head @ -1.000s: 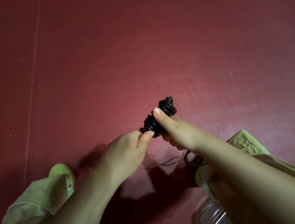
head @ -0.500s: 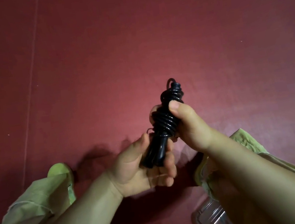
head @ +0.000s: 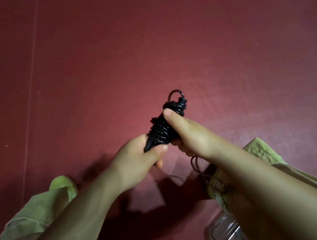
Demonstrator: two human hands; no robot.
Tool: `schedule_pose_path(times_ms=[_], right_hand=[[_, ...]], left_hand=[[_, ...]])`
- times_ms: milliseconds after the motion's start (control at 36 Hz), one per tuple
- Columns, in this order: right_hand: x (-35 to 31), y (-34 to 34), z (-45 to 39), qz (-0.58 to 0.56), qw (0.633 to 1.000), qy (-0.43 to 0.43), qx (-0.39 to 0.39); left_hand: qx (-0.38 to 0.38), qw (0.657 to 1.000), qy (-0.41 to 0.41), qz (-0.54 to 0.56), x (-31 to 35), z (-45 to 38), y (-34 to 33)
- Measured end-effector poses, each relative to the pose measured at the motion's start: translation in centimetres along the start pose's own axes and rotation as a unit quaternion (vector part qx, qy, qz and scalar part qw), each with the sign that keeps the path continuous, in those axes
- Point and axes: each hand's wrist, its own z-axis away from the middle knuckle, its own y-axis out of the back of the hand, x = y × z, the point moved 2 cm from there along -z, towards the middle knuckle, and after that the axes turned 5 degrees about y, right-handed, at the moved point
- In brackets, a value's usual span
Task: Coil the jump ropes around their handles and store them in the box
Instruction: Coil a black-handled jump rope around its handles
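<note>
Both hands — left hand (head: 137,161), right hand (head: 188,134) — grip the jump rope (head: 161,128) (coils above).

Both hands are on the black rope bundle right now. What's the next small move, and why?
Probably feed the last slack into the coil. The right hand clamps the wound black jump rope with its thumb on top, the left hand grips the handle end, and a loose strand hangs below the right hand. The clear box waits at the bottom edge.

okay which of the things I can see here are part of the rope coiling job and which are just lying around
Part of the job: black jump rope, gripped by left hand and right hand; clear plastic box.

Just lying about: green slipper; red floor.
</note>
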Motion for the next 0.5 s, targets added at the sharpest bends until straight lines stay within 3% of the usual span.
schedule_pose_path(times_ms=[111, 194, 278, 361, 417, 500], right_hand=[[0.2, -0.5, -0.1, -0.014, 0.999, -0.038, 0.012], [0.4, -0.7, -0.1, -0.053, 0.997, -0.053, 0.015], [0.5, -0.6, 0.0, -0.103, 0.994, -0.032, 0.008], [0.2, -0.4, 0.1, -0.182, 0.983, 0.006, -0.011], [-0.1, -0.3, 0.1, -0.199, 0.979, 0.034, -0.024], [-0.1, -0.4, 0.0, -0.182, 0.981, 0.045, -0.046]], left_hand=[[0.103, 0.986, -0.014, -0.132, -1.1, -0.4, 0.0], [0.056, 0.992, -0.003, -0.117, -0.9, -0.5, 0.1], [-0.065, 0.992, 0.048, 0.093, -0.6, 0.0, 0.6], [-0.231, 0.894, 0.109, 0.368, -0.3, 1.1, 0.4], [-0.282, 0.852, 0.121, 0.424, -0.1, 1.4, 0.1], [-0.286, 0.838, 0.148, 0.440, 0.0, 1.3, -0.4]])
